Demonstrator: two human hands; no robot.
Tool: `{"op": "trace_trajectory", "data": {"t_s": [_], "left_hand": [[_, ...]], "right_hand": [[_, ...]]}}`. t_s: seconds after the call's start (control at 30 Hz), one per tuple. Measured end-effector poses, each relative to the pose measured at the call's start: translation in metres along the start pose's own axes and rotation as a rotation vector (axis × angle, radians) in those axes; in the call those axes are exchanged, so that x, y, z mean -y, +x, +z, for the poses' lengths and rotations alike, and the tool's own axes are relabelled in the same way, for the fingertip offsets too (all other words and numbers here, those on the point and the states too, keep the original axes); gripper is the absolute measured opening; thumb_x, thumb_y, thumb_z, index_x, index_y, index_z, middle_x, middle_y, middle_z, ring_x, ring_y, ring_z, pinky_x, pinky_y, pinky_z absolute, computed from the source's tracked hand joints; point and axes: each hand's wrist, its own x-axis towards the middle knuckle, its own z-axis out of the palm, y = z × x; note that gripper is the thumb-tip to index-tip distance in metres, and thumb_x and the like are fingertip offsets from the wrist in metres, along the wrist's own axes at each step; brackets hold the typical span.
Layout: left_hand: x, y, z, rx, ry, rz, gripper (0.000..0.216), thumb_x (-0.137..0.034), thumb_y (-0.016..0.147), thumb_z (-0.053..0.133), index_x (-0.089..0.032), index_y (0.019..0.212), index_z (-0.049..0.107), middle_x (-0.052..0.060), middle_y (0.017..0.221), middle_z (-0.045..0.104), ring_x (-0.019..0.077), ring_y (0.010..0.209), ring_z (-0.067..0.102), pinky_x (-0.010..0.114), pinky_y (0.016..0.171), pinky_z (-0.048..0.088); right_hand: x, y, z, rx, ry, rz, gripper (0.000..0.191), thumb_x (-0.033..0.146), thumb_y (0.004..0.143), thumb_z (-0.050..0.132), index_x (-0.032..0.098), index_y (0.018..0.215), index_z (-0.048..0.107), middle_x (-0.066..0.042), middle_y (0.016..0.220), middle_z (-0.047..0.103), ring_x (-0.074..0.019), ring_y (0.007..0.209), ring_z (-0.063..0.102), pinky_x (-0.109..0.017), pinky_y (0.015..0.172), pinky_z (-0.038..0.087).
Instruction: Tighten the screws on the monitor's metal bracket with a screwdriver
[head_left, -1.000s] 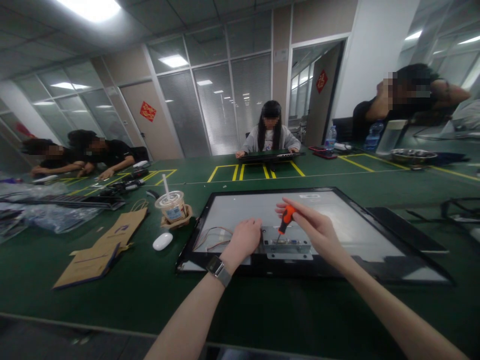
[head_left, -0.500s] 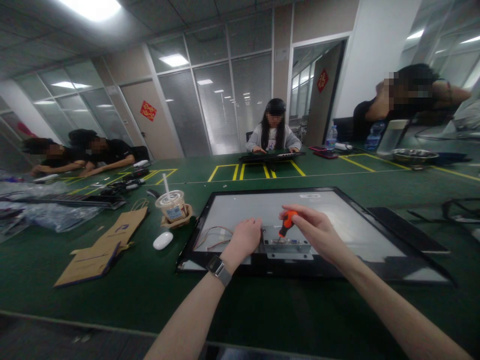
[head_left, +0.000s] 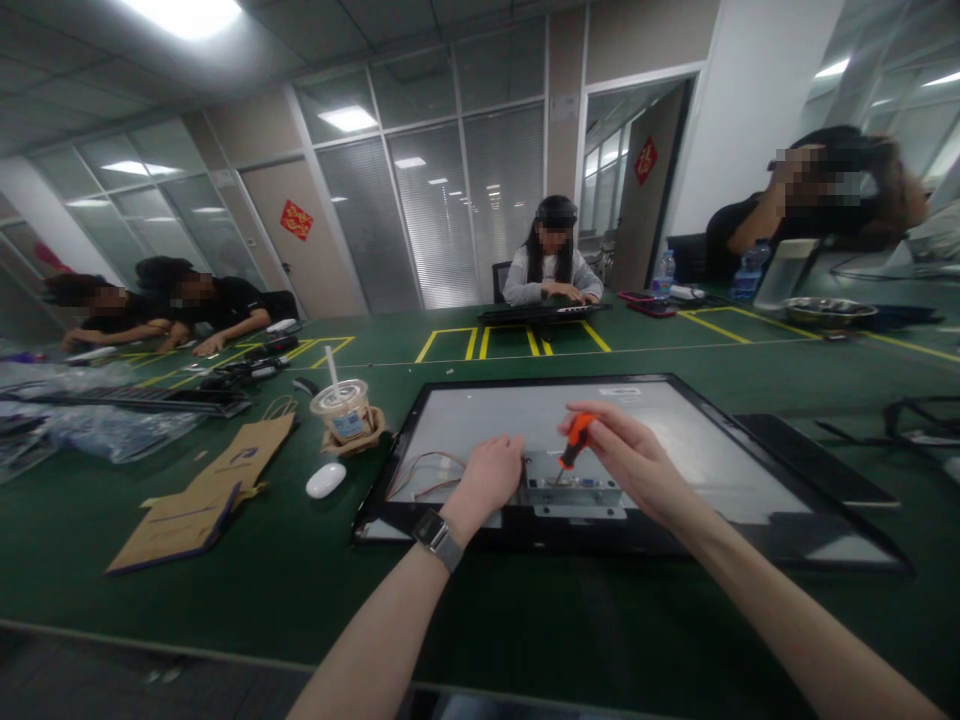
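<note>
My right hand (head_left: pixel 634 455) is closed round the orange and black handle of a screwdriver (head_left: pixel 577 438). The screwdriver leans, its tip down at the row of connectors on a metal bracket (head_left: pixel 574 500). This bracket lies near the front edge of a flat display panel (head_left: pixel 495 400), which rests on the table with its pale back upward. Against the bracket's left end, my left hand (head_left: pixel 491 475) is closed, gripping its edge; the fingertips are partly hidden. Thin cables (head_left: pixel 427 465) lie on the panel left of that hand.
Left of the panel are a drink cup with a straw (head_left: pixel 343 412), a white mouse (head_left: pixel 326 481) and a brown paper bag (head_left: pixel 206 495). A dark flat slab (head_left: pixel 817 460) lies to the right. Across the green table (head_left: pixel 262 610), a person (head_left: pixel 555 255) works at another panel.
My hands hold nearly the same places, and the screwdriver handle has shifted and turned slightly. The person opposite has moved their hands together; the person at right has changed arm position.
</note>
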Motion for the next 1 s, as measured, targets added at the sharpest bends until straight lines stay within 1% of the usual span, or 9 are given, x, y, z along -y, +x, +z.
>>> {"op": "trace_trajectory", "data": {"t_s": [0.1,0.23,0.43,0.53,0.63,0.73,0.83,0.9,1.0], "left_hand": [[0.0002,0.0000,-0.0004,0.003,0.006,0.007,0.024,-0.017,0.098,0.035,-0.016,0.111,0.055,0.010,0.103,0.065,0.0219,0.094,0.064,0.034,0.082,0.050],[0.0005,0.0001,0.0001,0.006,0.011,-0.003,0.024,-0.016,0.098,0.036,-0.016,0.112,0.055,0.010,0.104,0.065,0.0219,0.093,0.064,0.033,0.081,0.050],[0.0007,-0.0001,0.0005,-0.005,-0.015,0.004,0.024,-0.016,0.097,0.035,-0.016,0.109,0.056,0.009,0.101,0.065,0.0223,0.092,0.064,0.034,0.081,0.050],[0.0006,0.0003,0.0004,0.004,-0.010,0.008,0.023,-0.016,0.098,0.035,-0.016,0.109,0.056,0.010,0.103,0.065,0.0223,0.093,0.064,0.035,0.082,0.050],[0.0010,0.0006,0.0012,0.001,-0.002,0.007,0.023,-0.016,0.098,0.035,-0.016,0.109,0.055,0.010,0.104,0.065,0.0219,0.093,0.064,0.035,0.082,0.050],[0.0013,0.0004,0.0020,-0.005,-0.005,0.005,0.022,-0.015,0.097,0.036,-0.016,0.110,0.054,0.009,0.103,0.065,0.0218,0.093,0.064,0.034,0.082,0.050],[0.0009,0.0000,0.0014,-0.003,-0.006,0.004,0.022,-0.016,0.098,0.036,-0.016,0.110,0.054,0.010,0.103,0.065,0.0217,0.094,0.064,0.034,0.083,0.050],[0.0003,-0.0002,0.0002,0.000,-0.002,0.005,0.022,-0.017,0.098,0.035,-0.016,0.110,0.054,0.010,0.103,0.065,0.0219,0.095,0.064,0.034,0.083,0.050],[-0.0003,-0.0002,-0.0016,0.010,0.001,0.006,0.024,-0.016,0.098,0.034,-0.016,0.112,0.054,0.011,0.105,0.064,0.0221,0.095,0.064,0.035,0.083,0.050]], "right_hand": [[-0.0004,0.0000,0.0011,-0.007,0.003,-0.050,0.024,0.045,0.090,0.060,0.026,0.100,0.071,-0.006,0.098,0.070,-0.0209,0.093,0.064,-0.037,0.084,0.052],[-0.0016,0.0003,-0.0012,-0.034,-0.057,-0.069,0.019,0.043,0.082,0.070,0.025,0.088,0.073,-0.005,0.097,0.069,-0.0213,0.091,0.064,-0.036,0.083,0.053],[0.0024,0.0005,-0.0013,0.007,-0.014,-0.031,0.025,0.042,0.088,0.064,0.027,0.108,0.069,-0.004,0.096,0.074,-0.0214,0.093,0.068,-0.039,0.088,0.052],[0.0042,0.0015,0.0014,0.021,0.104,-0.020,0.017,0.042,0.089,0.063,0.028,0.097,0.068,-0.004,0.099,0.073,-0.0221,0.101,0.067,-0.039,0.092,0.050],[0.0039,0.0025,0.0012,-0.013,0.108,0.017,0.019,0.044,0.084,0.068,0.026,0.087,0.071,-0.004,0.103,0.071,-0.0236,0.108,0.063,-0.040,0.097,0.049],[0.0008,0.0031,-0.0018,-0.069,0.045,0.016,0.022,0.046,0.076,0.076,0.025,0.079,0.072,-0.003,0.097,0.069,-0.0232,0.100,0.065,-0.041,0.096,0.049],[-0.0022,0.0032,-0.0040,-0.101,0.018,0.032,0.029,0.048,0.074,0.077,0.025,0.092,0.075,-0.005,0.090,0.073,-0.0229,0.090,0.068,-0.042,0.089,0.053],[-0.0023,0.0026,-0.0037,-0.094,-0.021,0.011,0.033,0.047,0.079,0.072,0.024,0.103,0.073,-0.006,0.091,0.075,-0.0231,0.089,0.069,-0.043,0.087,0.054],[0.0007,0.0011,-0.0010,-0.053,-0.131,-0.068,0.024,0.042,0.089,0.061,0.025,0.103,0.072,-0.006,0.098,0.075,-0.0219,0.090,0.069,-0.042,0.088,0.054]]}}
